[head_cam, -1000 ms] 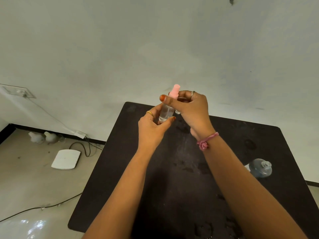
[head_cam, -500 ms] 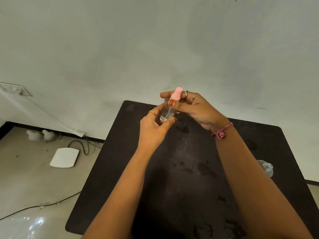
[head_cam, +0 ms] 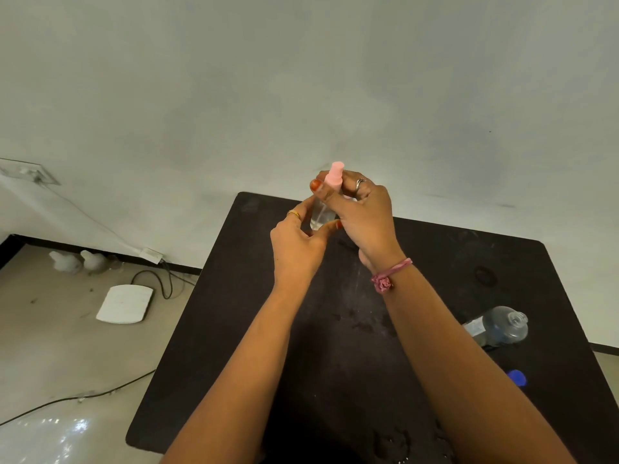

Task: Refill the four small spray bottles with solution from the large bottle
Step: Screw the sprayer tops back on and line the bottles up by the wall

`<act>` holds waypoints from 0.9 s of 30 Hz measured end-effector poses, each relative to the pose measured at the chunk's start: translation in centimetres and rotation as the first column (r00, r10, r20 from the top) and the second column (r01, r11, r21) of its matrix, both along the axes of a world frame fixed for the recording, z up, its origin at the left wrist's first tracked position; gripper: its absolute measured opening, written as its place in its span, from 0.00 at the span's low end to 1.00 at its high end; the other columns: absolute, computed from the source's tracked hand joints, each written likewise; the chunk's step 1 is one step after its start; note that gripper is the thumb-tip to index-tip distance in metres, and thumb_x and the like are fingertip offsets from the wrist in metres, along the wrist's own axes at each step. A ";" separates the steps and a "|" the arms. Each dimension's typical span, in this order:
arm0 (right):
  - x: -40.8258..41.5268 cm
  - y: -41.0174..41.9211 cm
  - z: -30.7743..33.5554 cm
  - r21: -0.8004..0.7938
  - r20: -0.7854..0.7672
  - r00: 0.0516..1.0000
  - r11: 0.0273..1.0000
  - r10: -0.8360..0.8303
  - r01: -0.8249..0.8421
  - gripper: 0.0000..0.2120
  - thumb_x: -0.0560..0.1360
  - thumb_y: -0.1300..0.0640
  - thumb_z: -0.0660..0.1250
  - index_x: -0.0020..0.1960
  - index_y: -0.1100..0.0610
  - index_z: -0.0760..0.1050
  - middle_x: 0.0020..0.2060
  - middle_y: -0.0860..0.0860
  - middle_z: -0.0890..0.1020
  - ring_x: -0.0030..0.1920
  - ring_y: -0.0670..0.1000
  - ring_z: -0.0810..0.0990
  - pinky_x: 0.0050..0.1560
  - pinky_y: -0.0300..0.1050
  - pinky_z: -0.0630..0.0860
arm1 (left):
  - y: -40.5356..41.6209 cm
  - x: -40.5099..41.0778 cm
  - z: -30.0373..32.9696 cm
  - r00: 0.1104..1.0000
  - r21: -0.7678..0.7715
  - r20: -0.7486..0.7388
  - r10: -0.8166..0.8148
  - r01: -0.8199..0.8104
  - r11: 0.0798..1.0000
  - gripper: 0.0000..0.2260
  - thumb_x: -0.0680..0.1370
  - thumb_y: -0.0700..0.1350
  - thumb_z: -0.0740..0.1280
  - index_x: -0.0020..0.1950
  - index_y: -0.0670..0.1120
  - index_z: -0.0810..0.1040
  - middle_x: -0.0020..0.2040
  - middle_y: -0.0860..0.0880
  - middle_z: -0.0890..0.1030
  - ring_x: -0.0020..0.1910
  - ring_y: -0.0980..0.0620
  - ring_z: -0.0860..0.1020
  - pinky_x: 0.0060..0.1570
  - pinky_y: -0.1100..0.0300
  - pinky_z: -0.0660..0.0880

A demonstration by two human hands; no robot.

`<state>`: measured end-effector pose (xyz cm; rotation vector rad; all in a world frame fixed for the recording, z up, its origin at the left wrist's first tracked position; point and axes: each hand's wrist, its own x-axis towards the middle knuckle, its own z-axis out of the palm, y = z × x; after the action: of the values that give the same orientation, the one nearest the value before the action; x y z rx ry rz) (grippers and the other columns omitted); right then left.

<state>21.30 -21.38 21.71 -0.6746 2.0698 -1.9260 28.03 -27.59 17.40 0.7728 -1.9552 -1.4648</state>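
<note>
Small spray bottle (head_cam: 322, 214) held upright above the counter (head_cam: 435, 262): left hand (head_cam: 296, 244) pinches its clear body; right hand (head_cam: 363, 214), directly above, grips the pink spray head (head_cam: 335, 177) along 1 vertical axis

The small bottle (head_cam: 321, 214) at 12 o'clock has a clear, glossy plastic-looking body and a matt pink sprayer (head_cam: 335, 177). The table (head_cam: 435, 279) is black and matt, with scuffs and dull blotches. At 3 o'clock the large bottle (head_cam: 499, 326) is clear, shiny plastic; by it lies a smooth blue cap (head_cam: 516, 377). The wristband (head_cam: 388, 275) looks like pink woven thread. The wall (head_cam: 301, 78) is flat, matt grey paint. At 8 o'clock the floor (head_cam: 50, 346) shines glossy.
</note>
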 end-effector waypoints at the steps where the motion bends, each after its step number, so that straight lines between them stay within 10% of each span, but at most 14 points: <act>1: 0.1 0.0 -0.1 -0.005 0.004 1.000 1.000 -0.008 0.008 0.07 0.71 0.53 0.73 0.49 0.50 0.82 0.47 0.48 0.84 0.51 0.47 0.81 0.53 0.45 0.79 | 0.1 0.0 0.0 1.000 0.001 0.000 0.006 -0.006 1.000 0.24 0.73 0.44 0.73 0.68 0.45 0.75 0.59 0.50 0.81 0.55 0.58 0.78 0.51 0.75 0.69; 8: -0.1 0.6 -0.3 0.060 0.014 0.999 0.998 0.032 -0.033 0.13 0.71 0.51 0.73 0.55 0.50 0.81 0.51 0.45 0.82 0.55 0.45 0.79 0.58 0.49 0.77 | 0.1 0.0 -0.4 1.000 0.036 -0.018 0.013 -0.012 0.999 0.23 0.72 0.44 0.74 0.66 0.46 0.75 0.60 0.50 0.80 0.59 0.55 0.78 0.59 0.64 0.73; 15: -0.3 2.0 -2.6 0.227 0.080 0.994 0.970 0.073 -0.089 0.27 0.65 0.49 0.77 0.61 0.50 0.71 0.54 0.46 0.80 0.54 0.47 0.79 0.54 0.43 0.78 | 0.3 0.1 -1.4 1.000 0.081 -0.019 0.017 -0.016 0.997 0.19 0.74 0.39 0.72 0.63 0.47 0.74 0.53 0.55 0.78 0.49 0.59 0.78 0.48 0.72 0.75; 27: -1.0 0.2 -7.8 0.176 0.010 0.987 0.972 -0.161 0.157 0.20 0.66 0.51 0.77 0.55 0.54 0.76 0.48 0.47 0.83 0.45 0.45 0.82 0.46 0.37 0.80 | -0.9 -1.8 -4.9 0.998 0.098 0.014 -0.061 0.060 0.993 0.21 0.74 0.38 0.72 0.65 0.48 0.73 0.57 0.56 0.75 0.48 0.64 0.76 0.45 0.78 0.73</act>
<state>20.30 -21.14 13.92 -0.4572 2.3060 -1.7924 26.26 -28.52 12.49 0.7760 -1.9472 -1.6043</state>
